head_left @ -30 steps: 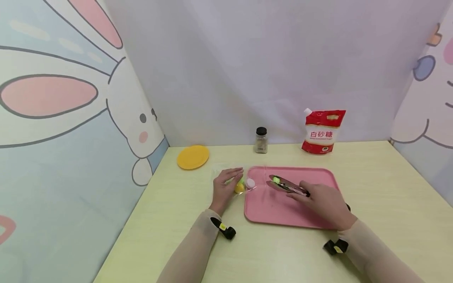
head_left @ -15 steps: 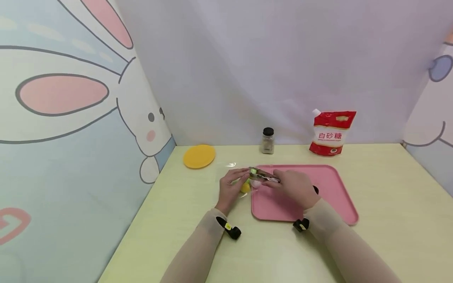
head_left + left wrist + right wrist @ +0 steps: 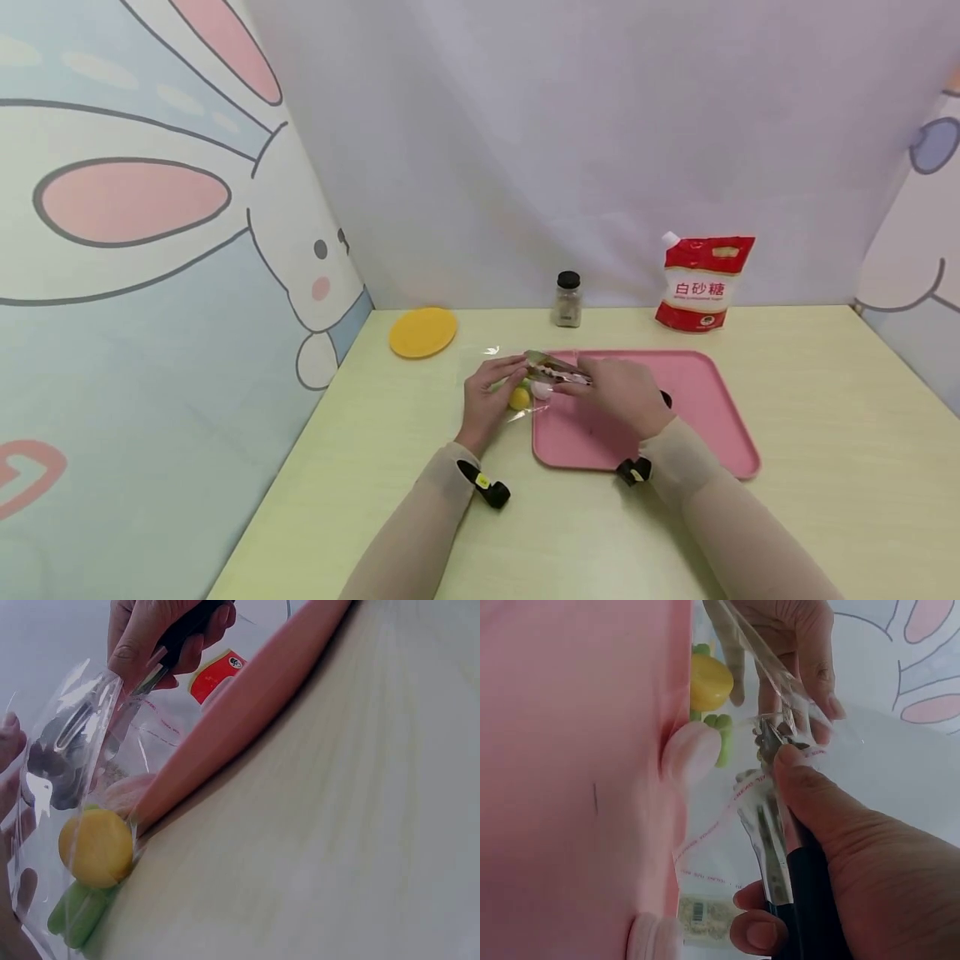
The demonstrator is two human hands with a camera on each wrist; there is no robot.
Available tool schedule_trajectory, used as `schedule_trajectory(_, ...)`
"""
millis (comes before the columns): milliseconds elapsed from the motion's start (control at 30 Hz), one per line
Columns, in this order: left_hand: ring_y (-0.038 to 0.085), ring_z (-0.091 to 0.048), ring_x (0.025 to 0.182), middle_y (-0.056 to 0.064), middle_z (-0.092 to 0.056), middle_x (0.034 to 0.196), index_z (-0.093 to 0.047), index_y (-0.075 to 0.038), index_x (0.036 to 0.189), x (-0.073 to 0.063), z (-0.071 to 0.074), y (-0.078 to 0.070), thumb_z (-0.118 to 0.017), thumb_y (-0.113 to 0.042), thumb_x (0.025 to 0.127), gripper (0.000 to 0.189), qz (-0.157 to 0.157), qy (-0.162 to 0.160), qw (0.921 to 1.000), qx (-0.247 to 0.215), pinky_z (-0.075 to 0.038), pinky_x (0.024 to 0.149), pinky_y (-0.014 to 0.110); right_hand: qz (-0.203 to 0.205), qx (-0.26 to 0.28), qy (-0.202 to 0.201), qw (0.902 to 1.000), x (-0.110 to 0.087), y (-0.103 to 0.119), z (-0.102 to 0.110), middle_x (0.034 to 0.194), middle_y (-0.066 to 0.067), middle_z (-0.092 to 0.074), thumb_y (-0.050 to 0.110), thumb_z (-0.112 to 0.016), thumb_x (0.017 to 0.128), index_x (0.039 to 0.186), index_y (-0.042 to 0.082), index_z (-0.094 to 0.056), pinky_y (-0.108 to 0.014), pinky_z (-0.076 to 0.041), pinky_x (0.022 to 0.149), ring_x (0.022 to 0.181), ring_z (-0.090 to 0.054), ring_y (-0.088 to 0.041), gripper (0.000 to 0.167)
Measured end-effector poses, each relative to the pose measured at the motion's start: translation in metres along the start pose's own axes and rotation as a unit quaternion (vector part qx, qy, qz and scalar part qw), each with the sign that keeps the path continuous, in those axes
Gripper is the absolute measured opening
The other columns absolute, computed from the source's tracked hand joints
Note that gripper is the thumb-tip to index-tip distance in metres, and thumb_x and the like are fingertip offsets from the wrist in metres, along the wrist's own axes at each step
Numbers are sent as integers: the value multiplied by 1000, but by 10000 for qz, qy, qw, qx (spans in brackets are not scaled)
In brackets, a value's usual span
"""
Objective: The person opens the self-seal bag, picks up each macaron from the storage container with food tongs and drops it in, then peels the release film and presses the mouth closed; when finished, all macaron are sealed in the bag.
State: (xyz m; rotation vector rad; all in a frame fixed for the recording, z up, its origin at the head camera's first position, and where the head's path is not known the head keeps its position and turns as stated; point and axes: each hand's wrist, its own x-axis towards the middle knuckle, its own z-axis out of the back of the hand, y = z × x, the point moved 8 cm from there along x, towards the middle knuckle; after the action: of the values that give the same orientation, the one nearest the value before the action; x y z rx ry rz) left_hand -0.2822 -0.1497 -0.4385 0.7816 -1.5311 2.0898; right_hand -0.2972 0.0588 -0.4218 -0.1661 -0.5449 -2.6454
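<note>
My left hand (image 3: 486,402) holds the edge of a clear plastic bag (image 3: 82,742), thumb and fingers at its mouth. My right hand (image 3: 621,393) grips metal tongs (image 3: 769,832) by their black handles. The tong tips are at the bag's mouth, their two arms apart in the right wrist view. Low in the bag show a round yellow piece (image 3: 96,847), green pieces (image 3: 79,911) and a pale pink macaron-like piece (image 3: 691,754). I cannot tell whether anything lies between the tips.
A pink tray (image 3: 720,417) lies under the right hand, with another pale pink piece (image 3: 654,937) on it. Behind stand a black-capped jar (image 3: 567,300) and a red-and-white sugar pouch (image 3: 701,287). A yellow plate (image 3: 422,333) is at the back left.
My right hand has carried the tongs left from over the tray to the bag. The green piece once pinched in the tips no longer shows there. My left hand stays at the bag.
</note>
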Motion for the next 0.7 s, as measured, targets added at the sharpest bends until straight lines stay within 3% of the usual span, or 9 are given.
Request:
schedule_trajectory(200,18,-64,113,-1,-73,119,-78,-11,110,-2,2,6,-74,-17,92,19,140,13,9999,39,-49,102,34,-172,106,69,9998,-17,-20,9,61,5,-47,72,-67,82,78,22,-52,-32,-35,52,56,-46,-14,52)
schedule_trajectory(367,15,-64,114,-6,-72,119,-78,-15,111,-4,-8,5,-74,-22,93,20,160,142,9998,20,-49,102,34,-317,104,-332,9989,-59,-61,26,58,5,-44,69,-71,80,79,22,-50,-31,-34,54,54,-44,-13,52)
schedule_trajectory(533,16,-64,114,-5,-72,119,-78,-14,111,-3,-8,6,-73,-20,93,19,115,170,9998,-1,-49,102,34,-715,67,-580,9957,-103,-96,29,58,5,-41,71,-69,81,84,22,-49,-32,-31,52,53,-43,-13,53)
schedule_trajectory(700,17,-64,115,-4,-73,118,-78,-13,110,-3,-1,11,-73,-18,93,18,178,123,9998,-2,-49,103,35,-684,202,-681,9951,-126,-97,26,59,7,-39,73,-70,78,85,23,-50,-32,-31,50,52,-42,-12,54)
